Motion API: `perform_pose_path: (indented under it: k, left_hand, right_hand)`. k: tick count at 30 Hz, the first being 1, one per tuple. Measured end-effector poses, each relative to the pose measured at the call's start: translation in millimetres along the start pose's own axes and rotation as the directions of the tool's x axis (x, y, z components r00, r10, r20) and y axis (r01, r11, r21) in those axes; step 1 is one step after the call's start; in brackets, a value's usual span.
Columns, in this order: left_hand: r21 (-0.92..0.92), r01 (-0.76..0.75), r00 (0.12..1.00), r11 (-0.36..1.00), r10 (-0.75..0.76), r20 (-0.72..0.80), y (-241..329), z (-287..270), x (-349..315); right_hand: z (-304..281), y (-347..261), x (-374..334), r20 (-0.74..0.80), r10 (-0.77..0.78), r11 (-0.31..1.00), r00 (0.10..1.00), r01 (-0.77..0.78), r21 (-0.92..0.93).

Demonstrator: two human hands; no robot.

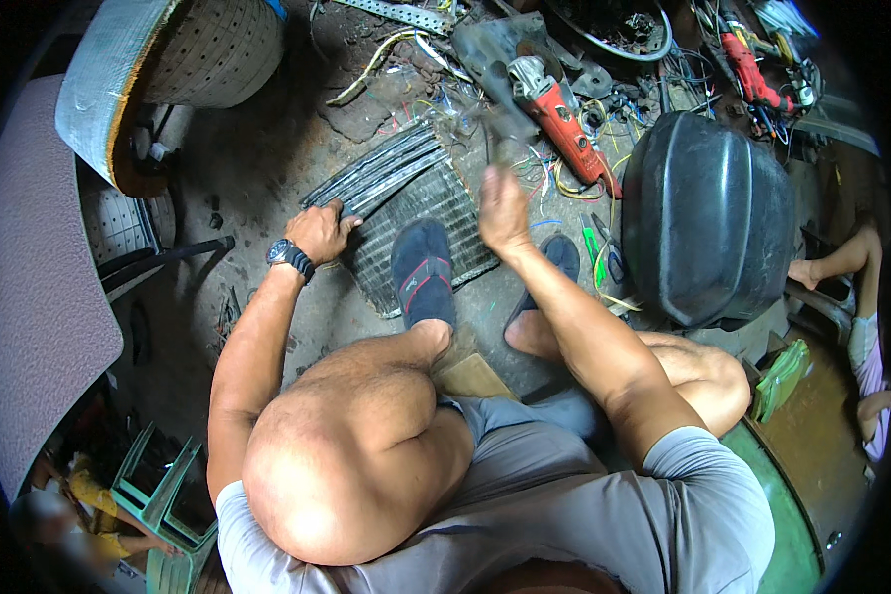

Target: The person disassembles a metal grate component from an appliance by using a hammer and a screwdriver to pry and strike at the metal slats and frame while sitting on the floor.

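Observation:
A dark, finned metal panel, like a radiator core, lies on the floor with several strips lifted or bent along its far left edge. My left hand, with a black watch on the wrist, grips those strips at the panel's left side. My left foot in a dark slip-on shoe presses on the panel's middle. Raised over the panel's right edge, my right hand is closed round the handle of a hammer, whose head is smeared by motion.
A red angle grinder lies beyond my right hand among wires and scraps. A green cutter knife and scissors lie by a black plastic case. Green chairs stand at lower left. Other people sit at both sides.

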State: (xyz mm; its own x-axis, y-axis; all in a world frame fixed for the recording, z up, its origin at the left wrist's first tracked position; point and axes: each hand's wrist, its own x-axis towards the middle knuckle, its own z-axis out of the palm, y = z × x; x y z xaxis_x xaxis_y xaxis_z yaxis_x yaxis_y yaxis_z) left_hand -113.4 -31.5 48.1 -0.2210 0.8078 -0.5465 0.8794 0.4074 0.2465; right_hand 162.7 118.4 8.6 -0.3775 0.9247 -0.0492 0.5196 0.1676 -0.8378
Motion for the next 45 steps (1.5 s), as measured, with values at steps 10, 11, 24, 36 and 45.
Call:
perform_pose_path:
  k: [10,11,24,36,45]
  left_hand:
    - [-0.011,0.051,0.998,0.999,-0.051,0.033,-17,6,-9]
    - [-0.010,0.044,0.999,0.999,-0.043,0.029,-14,5,-7]
    - [-0.047,0.007,1.000,0.999,-0.006,0.020,-17,5,-1]
    - [-0.017,-0.019,1.000,1.000,0.019,0.020,-24,2,-2]
    - [0.049,0.085,0.993,0.995,-0.089,0.082,-35,8,-19]
  right_hand:
    - [-9,-55,17,0.033,-0.010,0.999,0.999,0.008,0.044]
    - [2,-34,9,0.055,0.015,0.996,0.998,-0.020,0.092]
    - [12,1,-7,0.300,0.105,0.985,0.948,-0.058,-0.161]
    - [17,0,-6,0.209,0.020,0.995,0.978,0.002,-0.103]
    - [29,-17,-14,0.376,0.112,0.987,0.920,-0.058,-0.152]
